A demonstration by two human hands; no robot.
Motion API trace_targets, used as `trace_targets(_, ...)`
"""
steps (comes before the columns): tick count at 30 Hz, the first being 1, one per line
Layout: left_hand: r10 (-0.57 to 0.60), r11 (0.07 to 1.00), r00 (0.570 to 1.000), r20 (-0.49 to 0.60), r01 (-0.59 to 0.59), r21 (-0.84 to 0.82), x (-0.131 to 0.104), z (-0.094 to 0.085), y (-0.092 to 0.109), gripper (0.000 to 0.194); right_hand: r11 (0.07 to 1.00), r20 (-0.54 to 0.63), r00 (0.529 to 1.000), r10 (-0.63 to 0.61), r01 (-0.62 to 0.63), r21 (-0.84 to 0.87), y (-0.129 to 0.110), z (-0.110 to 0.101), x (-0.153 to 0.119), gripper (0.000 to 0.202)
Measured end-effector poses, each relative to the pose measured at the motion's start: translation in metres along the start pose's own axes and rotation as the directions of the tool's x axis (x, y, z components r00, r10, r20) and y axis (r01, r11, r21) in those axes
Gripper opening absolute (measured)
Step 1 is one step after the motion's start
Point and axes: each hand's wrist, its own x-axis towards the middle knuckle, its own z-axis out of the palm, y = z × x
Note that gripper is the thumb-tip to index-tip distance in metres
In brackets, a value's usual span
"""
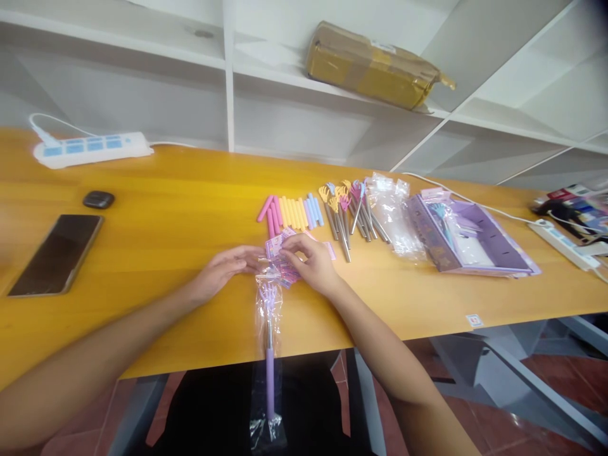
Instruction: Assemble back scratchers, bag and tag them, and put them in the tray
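Note:
A purple back scratcher (pixel 270 380) with a claw-shaped head lies in a clear plastic bag (pixel 259 323), which hangs partly over the table's front edge. Just above the bag's top end is a small heap of printed pink-purple cards (pixel 288 273). My right hand (pixel 311 263) is over this heap, thumb and fingertips pinched on a card (pixel 274 247). My left hand (pixel 228 269) is beside the bag's top, its fingers stretched toward the cards; whether the fingertips touch the plastic I cannot tell.
Behind the cards lie pink, yellow and blue tubes (pixel 293 213). To their right are metal rods with coloured claw heads (pixel 346 215), clear bags (pixel 394 215) and a purple box (pixel 515 250). A phone (pixel 56 254), black case (pixel 98 199) and power strip (pixel 92 149) are left.

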Motion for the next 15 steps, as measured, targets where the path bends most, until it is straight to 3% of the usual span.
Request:
trace_targets(5,-0.011,1.000,1.000,0.010,0.010,0.018,-0.0005,0.0006,0.0023,0.040,0.999,-0.004,1.000,-0.014,0.015,0.038,0.0010,0.0007,0.0007,0.022)
trace_targets(15,-0.015,1.000,1.000,-0.017,0.015,-0.011,0.0004,-0.0002,-0.0007,0.037,0.994,0.023,0.997,-0.079,0.080,-0.075,-0.0039,-0.0031,0.0007,0.018)
